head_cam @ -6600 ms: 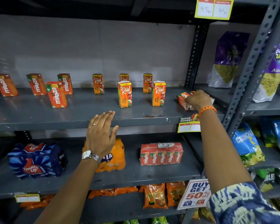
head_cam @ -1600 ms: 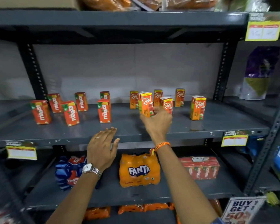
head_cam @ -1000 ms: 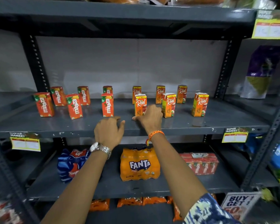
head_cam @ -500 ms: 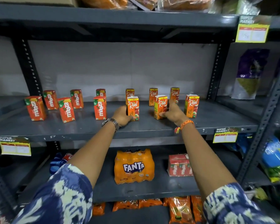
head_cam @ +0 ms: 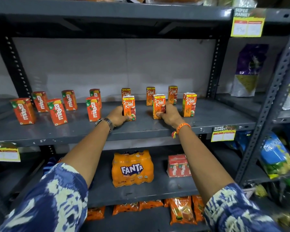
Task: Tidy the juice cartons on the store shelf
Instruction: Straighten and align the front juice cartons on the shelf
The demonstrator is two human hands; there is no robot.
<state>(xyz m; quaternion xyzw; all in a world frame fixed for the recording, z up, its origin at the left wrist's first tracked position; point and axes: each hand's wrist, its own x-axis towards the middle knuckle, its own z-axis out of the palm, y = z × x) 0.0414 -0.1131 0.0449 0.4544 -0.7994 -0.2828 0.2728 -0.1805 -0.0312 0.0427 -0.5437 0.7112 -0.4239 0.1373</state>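
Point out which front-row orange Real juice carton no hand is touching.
The rightmost front-row orange Real juice carton; the left hand and right hand grip the other two.

The location is a retail shop aisle. Grey slotted-steel shelving (head_cam: 141, 129) carries packaged goods facing outward: Real juice cartons (head_cam: 189, 104) and Maaza cartons (head_cam: 57, 112) on one level, a shrink-wrapped Fanta multipack (head_cam: 132, 168) below. Yellow price tags (head_cam: 223, 133) printed "SUPER MARKET" clip to the shelf edges. Snack bags (head_cam: 275, 156) fill the adjacent bay.
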